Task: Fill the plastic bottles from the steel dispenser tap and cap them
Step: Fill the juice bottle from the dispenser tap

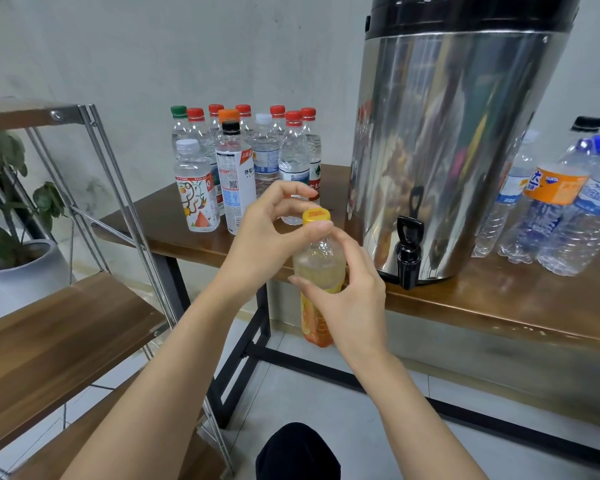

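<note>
A plastic bottle with an orange label (pixel 317 320) is held upright in the air in front of the table edge, left of the black tap (pixel 408 252). My right hand (pixel 347 299) grips its upper body. My left hand (pixel 274 230) pinches the yellow cap (pixel 316 215) sitting on the bottle's neck. The steel dispenser (pixel 454 143) with a black lid stands on the brown table (pixel 499 299), its tap overhanging the front edge.
Several capped bottles (pixel 243 168) stand in a group at the table's back left. Several more bottles (pixel 555 209) stand right of the dispenser. A wood-and-metal shelf (pixel 66 327) is at the left, with a potted plant (pixel 11 216) behind it.
</note>
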